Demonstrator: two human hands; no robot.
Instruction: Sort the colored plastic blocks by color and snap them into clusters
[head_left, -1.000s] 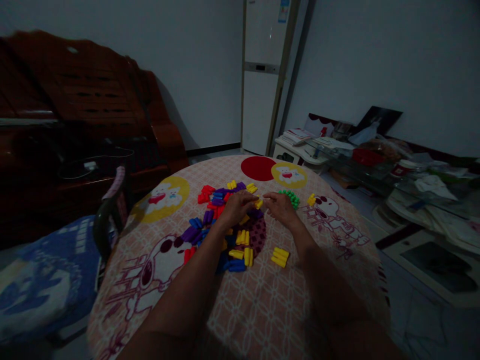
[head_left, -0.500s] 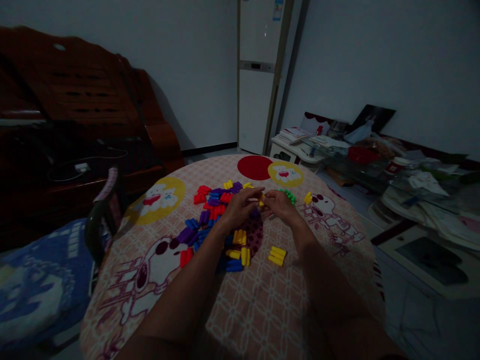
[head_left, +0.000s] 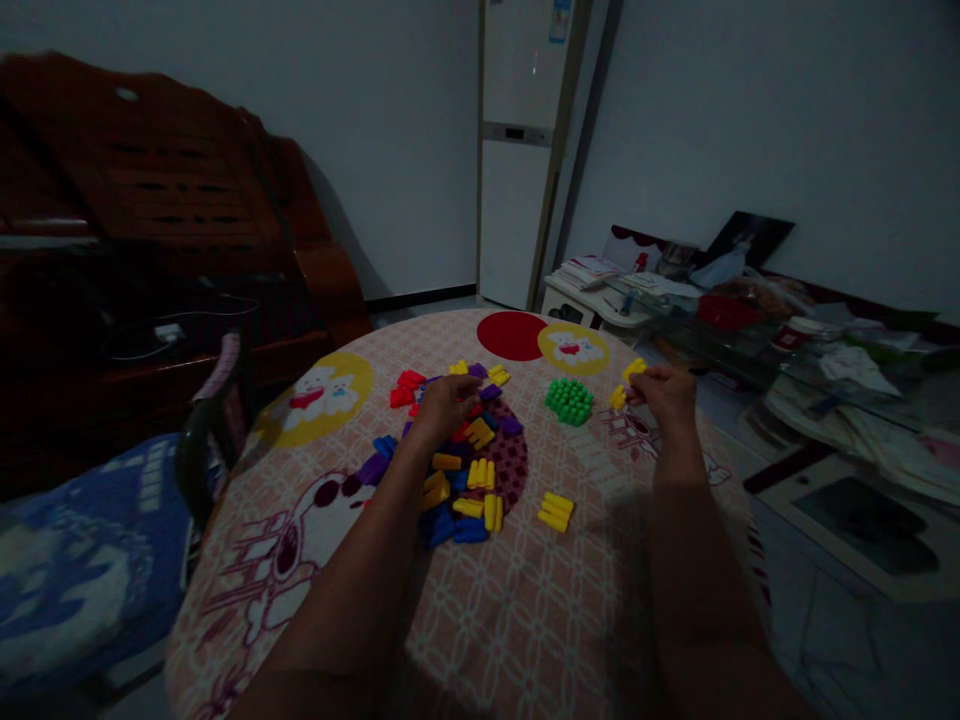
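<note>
At the table's right side, my right hand (head_left: 666, 395) pinches a yellow building block (head_left: 634, 369) between thumb and fingers. Just below it, a second yellow block (head_left: 617, 398) rests on the cloth. My left hand (head_left: 448, 405) hovers over or touches the far part of a mixed block pile, fingers stretched to the right; I see nothing held in it. Around it lie red blocks (head_left: 406, 389), purple blocks (head_left: 511, 426), blue blocks (head_left: 470, 530) and yellow blocks (head_left: 481, 474). My left forearm covers part of the pile. Green blocks (head_left: 569, 400) stand clustered between my hands.
A lone yellow block group (head_left: 556, 511) lies nearer me on the round table's patterned cloth (head_left: 525, 620). To the left are a chair (head_left: 202, 440) and a wooden sofa (head_left: 165, 190). A cluttered low cabinet (head_left: 817, 430) runs along the right.
My right hand has moved right, away from my left, carrying a yellow block. My left hand has shifted left over the pile. The green cluster now shows fully.
</note>
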